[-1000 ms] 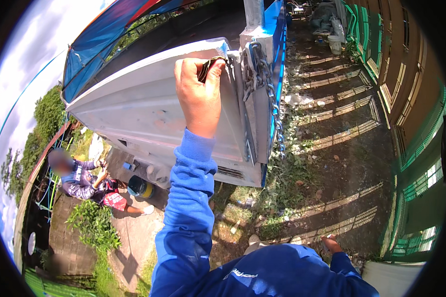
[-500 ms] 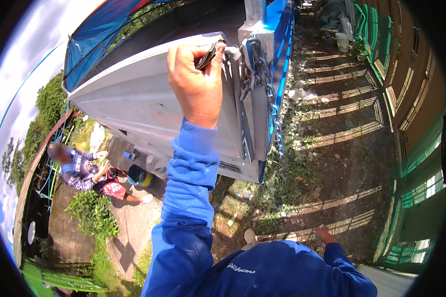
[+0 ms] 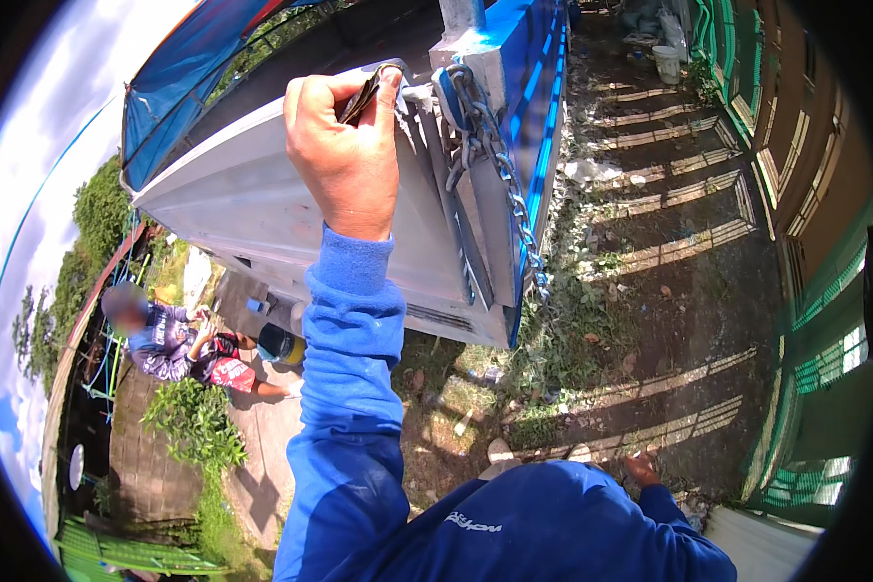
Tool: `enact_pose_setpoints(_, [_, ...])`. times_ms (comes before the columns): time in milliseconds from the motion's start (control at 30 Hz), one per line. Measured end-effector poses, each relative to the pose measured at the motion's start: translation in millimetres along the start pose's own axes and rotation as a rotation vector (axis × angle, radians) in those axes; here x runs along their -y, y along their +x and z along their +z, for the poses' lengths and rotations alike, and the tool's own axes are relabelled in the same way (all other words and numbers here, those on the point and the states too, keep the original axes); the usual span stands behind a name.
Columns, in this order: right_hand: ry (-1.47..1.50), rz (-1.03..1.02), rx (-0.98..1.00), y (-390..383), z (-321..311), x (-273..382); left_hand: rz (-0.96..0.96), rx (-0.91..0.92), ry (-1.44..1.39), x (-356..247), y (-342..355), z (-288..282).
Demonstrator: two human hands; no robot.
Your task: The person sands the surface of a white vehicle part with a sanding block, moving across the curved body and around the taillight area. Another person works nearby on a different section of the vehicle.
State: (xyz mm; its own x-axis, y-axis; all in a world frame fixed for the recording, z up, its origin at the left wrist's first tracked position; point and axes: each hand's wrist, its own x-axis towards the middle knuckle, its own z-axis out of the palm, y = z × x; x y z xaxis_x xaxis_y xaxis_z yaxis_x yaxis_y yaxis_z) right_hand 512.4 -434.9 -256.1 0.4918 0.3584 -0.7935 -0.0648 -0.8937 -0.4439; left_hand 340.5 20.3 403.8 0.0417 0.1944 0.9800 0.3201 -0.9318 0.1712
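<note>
My left hand is raised at the top corner of a grey metal truck-bed panel. Pinched between its thumb and fingers is a dark, thin folded sheet that looks like sandpaper. The fingers hide part of the sheet, and I cannot tell whether it touches the panel edge. Just right of this hand, a rusty chain hangs from the grey corner post. My right hand is low at my right side, small in view, fingers loosely apart and with nothing visible in it.
A blue-painted side of the truck bed runs away behind the post. At left, another person stands by a dark bucket and a leafy bush. To the right lie weedy ground and a green mesh fence.
The view has shifted a little, so the panel, chain and post sit further left. My left hand stays near the panel's top corner, still pinching the sheet.
</note>
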Motion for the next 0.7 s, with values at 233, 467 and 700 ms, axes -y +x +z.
enact_pose_setpoints(233, [0.030,-0.097,-0.027,36,-6,-16,0.046,-0.020,-0.033,8,-7,1])
enact_pose_setpoints(467, [-0.053,-0.145,-0.074,50,5,-28,0.022,0.032,-0.043,12,-27,-7])
enact_pose_setpoints(700, [-0.195,-0.075,-0.095,46,8,-28,0.046,0.007,0.012,4,-30,-4])
